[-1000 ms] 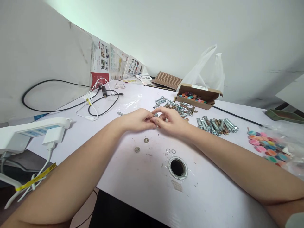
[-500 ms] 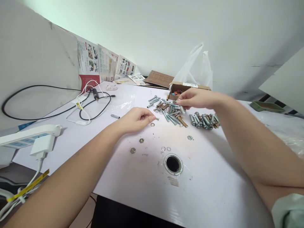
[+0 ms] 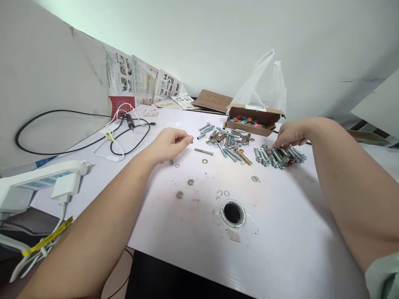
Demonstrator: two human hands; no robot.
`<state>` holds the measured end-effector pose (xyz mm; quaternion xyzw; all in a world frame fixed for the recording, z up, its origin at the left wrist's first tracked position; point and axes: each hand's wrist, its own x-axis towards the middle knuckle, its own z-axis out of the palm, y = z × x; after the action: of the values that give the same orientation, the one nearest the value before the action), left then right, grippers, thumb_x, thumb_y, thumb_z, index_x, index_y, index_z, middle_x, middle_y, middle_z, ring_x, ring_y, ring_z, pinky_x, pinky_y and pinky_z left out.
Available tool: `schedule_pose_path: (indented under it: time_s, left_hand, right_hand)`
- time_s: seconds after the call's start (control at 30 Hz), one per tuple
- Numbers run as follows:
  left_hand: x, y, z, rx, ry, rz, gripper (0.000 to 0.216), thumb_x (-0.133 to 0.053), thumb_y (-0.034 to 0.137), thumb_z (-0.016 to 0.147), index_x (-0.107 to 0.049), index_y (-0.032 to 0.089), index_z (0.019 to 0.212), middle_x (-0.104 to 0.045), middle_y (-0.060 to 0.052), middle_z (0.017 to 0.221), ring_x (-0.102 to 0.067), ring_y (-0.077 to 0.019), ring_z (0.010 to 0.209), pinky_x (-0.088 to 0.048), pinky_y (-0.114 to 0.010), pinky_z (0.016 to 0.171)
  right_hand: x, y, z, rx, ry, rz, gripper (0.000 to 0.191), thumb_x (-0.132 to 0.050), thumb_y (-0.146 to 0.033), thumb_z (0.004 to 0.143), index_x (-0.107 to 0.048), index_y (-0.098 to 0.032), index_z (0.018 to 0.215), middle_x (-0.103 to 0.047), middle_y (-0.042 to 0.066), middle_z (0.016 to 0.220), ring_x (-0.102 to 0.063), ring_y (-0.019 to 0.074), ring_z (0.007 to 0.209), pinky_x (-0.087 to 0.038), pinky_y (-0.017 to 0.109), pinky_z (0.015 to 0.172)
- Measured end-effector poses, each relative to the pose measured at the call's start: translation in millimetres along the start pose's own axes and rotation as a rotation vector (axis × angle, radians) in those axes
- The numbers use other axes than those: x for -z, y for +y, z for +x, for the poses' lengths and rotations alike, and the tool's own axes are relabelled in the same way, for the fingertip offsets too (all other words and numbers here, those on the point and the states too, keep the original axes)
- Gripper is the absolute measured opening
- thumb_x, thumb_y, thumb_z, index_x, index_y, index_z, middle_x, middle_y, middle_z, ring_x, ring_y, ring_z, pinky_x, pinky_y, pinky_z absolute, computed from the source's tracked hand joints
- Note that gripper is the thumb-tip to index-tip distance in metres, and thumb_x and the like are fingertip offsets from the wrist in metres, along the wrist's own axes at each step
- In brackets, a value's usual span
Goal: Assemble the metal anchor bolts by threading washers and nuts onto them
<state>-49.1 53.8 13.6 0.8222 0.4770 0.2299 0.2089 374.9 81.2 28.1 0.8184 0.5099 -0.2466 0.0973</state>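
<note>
My left hand [image 3: 173, 143] hovers left of the loose metal parts, its fingers curled and the thumb against them. Whatever it may hold is hidden. Just below its thumb a long thin bolt [image 3: 204, 152] lies alone on the white table [image 3: 199, 232]. At the right, my right hand [image 3: 294, 132] reaches down with bent fingers onto a pile of silver bolts with sleeves [image 3: 274, 158]. Its fingertips touch the pile, and anything between them blends with the bolts. Between the hands is a loose heap of bolts and sleeves [image 3: 230, 141], silver and brassy.
A cardboard box [image 3: 249, 127] of colourful pieces stands behind the heap. Nuts [image 3: 190, 182] and washers [image 3: 205, 161] lie scattered in front, near a round table hole [image 3: 233, 213]. Cables [image 3: 124, 155] and a power strip [image 3: 43, 176] occupy the left.
My right hand has moved right, from the loose heap to the pile of sleeved bolts. My left hand has drawn back slightly, and a long thin bolt now shows on the table beside it.
</note>
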Motion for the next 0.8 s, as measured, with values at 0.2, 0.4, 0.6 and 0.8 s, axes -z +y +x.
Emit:
schedule_pose_path:
  time_s: [0.2,0.4,0.6,0.8]
  left_hand:
    - [-0.2,-7.6,2.1,0.003,0.012,-0.006,0.051,-0.048,0.056,0.088,-0.076,0.013,0.093,-0.055,-0.001,0.064,-0.043,-0.0107,0.061,-0.033,-0.024,0.058]
    - [-0.2,-7.8,2.6,0.018,0.003,-0.031,0.051,-0.048,0.055,0.088,-0.076,0.013,0.093,-0.049,0.0,0.06,-0.039,-0.0097,0.057,-0.03,-0.025,0.056]
    - [0.5,-4.7,1.2,0.1,-0.057,-0.025,0.051,-0.051,0.059,0.085,-0.075,0.014,0.089,-0.045,0.002,0.055,-0.036,-0.009,0.05,-0.028,-0.025,0.051]
    - [8.3,-11.1,0.3,0.182,-0.13,0.009,0.044,-0.056,0.056,0.081,-0.069,0.014,0.078,-0.047,0.001,0.055,-0.036,-0.0086,0.047,-0.028,-0.026,0.048]
  right_hand:
    - [4.5,-5.2,-10.3,-0.056,-0.006,-0.016,0.03,-0.084,-0.036,0.066,-0.068,-0.012,0.075,-0.071,0.023,0.079,-0.065,0.0201,0.068,-0.043,0.04,0.062]
    - [-18.9,-69.7,-71.0,0.455,0.29,0.017,0.033,-0.068,-0.05,0.083,-0.073,-0.017,0.081,-0.072,0.013,0.081,-0.064,0.0203,0.072,-0.044,0.035,0.063]
    - [-99.0,-144.2,-88.1,0.83,0.37,0.085,0.024,-0.076,-0.042,0.076,-0.074,-0.02,0.086,-0.07,0.009,0.076,-0.057,0.0192,0.059,-0.034,0.031,0.053]
    - [-114.3,-147.6,-71.8,0.852,0.349,0.071,0.019,-0.067,-0.031,0.082,-0.065,-0.019,0.067,-0.067,0.008,0.071,-0.052,0.017,0.058,-0.033,0.03,0.054]
